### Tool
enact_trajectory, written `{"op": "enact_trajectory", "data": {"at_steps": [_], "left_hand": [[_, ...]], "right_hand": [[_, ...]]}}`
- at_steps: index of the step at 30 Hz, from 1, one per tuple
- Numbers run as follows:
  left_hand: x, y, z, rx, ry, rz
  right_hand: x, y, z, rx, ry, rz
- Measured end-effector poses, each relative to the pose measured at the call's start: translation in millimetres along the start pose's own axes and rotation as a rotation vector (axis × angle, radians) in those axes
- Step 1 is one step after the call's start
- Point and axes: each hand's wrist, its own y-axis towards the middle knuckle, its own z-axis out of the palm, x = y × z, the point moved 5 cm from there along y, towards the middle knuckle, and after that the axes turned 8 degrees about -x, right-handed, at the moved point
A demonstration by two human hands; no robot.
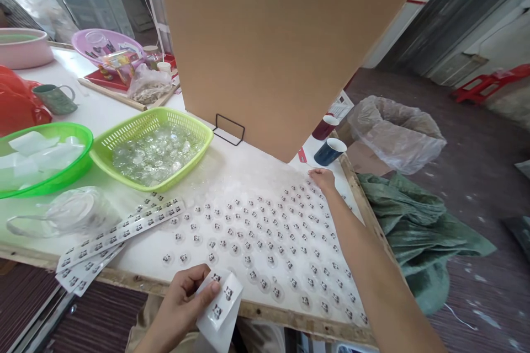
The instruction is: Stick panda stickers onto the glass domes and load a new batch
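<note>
My left hand (186,300) pinches a folded sheet of panda stickers (222,299) between thumb and fingers, at the table's front edge. My right hand (322,177) reaches to the far right of the table, fingertips together at the surface beside the navy mug; anything between them is too small to make out. Spread across the white table (244,174) are many small clear discs (271,260), each bearing a panda sticker. More strips of panda stickers (120,234) lie at the left and overhang the front edge.
A yellow-green basket (97,146) holds clear discs (161,149). Left of it are a green bowl (88,140) and a plastic-wrapped mug (74,209). A large brown board (265,49) stands behind. Navy (330,151) and maroon (325,127) mugs sit at right, near a bag-lined bin (397,138).
</note>
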Motion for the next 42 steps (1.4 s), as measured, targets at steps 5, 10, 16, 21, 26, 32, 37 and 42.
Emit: {"op": "enact_trajectory", "data": {"at_steps": [5, 10, 16, 21, 26, 32, 37, 42], "left_hand": [[-1, 2, 1, 0.023, 0.011, 0.004], [2, 5, -3, 0.075, 0.077, 0.038], [9, 6, -5, 0.094, 0.094, 0.042], [7, 8, -2, 0.107, 0.086, 0.046], [1, 9, -2, 0.076, 0.05, 0.042], [4, 10, -1, 0.036, 0.002, 0.041], [5, 11, 0, 0.042, 0.007, 0.054], [4, 10, -6, 0.01, 0.031, 0.079]], "right_hand": [[0, 1, 5, 0.057, -0.052, 0.042], [7, 1, 7, 0.065, -0.14, 0.061], [3, -3, 4, 0.055, -0.188, 0.078], [-4, -12, -5, 0.034, -0.161, 0.056], [3, -32, -15, -0.071, -0.09, 0.015], [26, -66, -11, -0.058, 0.013, -0.15], [46, -57, 2, -0.006, 0.006, -0.231], [58, -45, 20, 0.011, -0.042, -0.189]]}}
